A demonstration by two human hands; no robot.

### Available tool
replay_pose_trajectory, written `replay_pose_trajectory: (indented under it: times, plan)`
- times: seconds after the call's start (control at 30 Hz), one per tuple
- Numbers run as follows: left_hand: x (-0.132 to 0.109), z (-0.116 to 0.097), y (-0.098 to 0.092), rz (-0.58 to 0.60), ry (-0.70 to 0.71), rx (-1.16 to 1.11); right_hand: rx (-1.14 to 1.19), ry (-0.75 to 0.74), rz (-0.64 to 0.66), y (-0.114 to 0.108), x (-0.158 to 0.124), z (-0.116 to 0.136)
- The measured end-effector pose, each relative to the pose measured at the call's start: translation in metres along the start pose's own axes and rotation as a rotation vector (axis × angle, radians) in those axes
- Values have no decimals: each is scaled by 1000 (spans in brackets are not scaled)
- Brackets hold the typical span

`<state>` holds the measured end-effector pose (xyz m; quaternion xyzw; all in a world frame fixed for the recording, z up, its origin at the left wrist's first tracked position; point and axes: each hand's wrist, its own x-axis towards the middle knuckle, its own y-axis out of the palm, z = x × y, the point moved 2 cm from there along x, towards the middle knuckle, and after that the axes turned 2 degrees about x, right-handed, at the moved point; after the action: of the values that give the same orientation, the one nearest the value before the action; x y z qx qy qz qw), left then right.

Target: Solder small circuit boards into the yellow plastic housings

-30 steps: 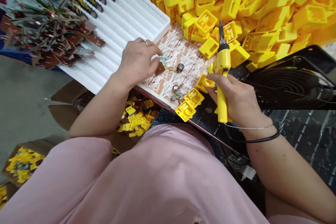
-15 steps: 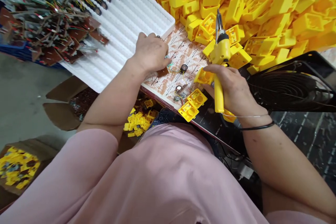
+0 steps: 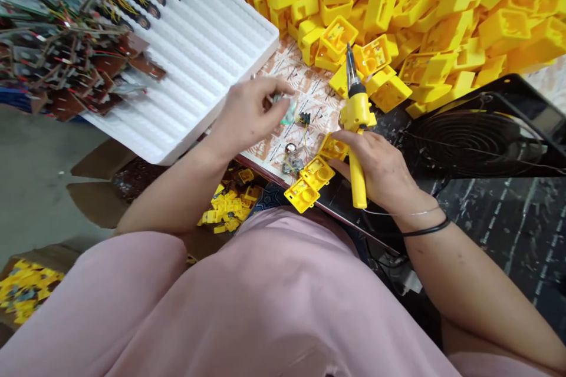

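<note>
My left hand pinches a small circuit board above the patterned paper; thin wires run from the board to a small black speaker. My right hand is wrapped round a yellow soldering iron, whose tip points up and away, and its fingers also hold a yellow plastic housing. Two more yellow housings lie at the near edge of the paper, beside a second wired board with a round metal part.
A big heap of yellow housings fills the far right. A white ribbed foam tray sits to the left, with a pile of wired circuit boards on it. A black fan stands at right. Boxes of yellow parts sit below.
My left hand lifted the small board off the paper and turned palm-up. My right hand drew back and down a little with the iron.
</note>
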<state>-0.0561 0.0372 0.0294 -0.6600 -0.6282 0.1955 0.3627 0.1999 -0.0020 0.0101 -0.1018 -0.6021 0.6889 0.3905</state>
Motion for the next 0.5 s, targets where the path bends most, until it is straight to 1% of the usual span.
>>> replay_pose_trajectory:
  times: [0.1,0.2,0.27,0.37,0.43,0.5]
  plan:
    - [-26,14,2,94,-51,100,31,11,-92,-7,-9,2]
    - [-38,22,-3,180,-29,279,36,40,-178,-13,-11,4]
    - [-38,23,-7,218,36,367,17,13,-220,-16,-11,7]
    - [-33,16,-6,232,196,352,-39,-16,-257,-21,-11,13]
    - [-30,10,2,240,269,353,-62,-13,-284,-25,-13,17]
    - [-28,7,13,259,286,406,-64,-10,-323,-28,-17,21]
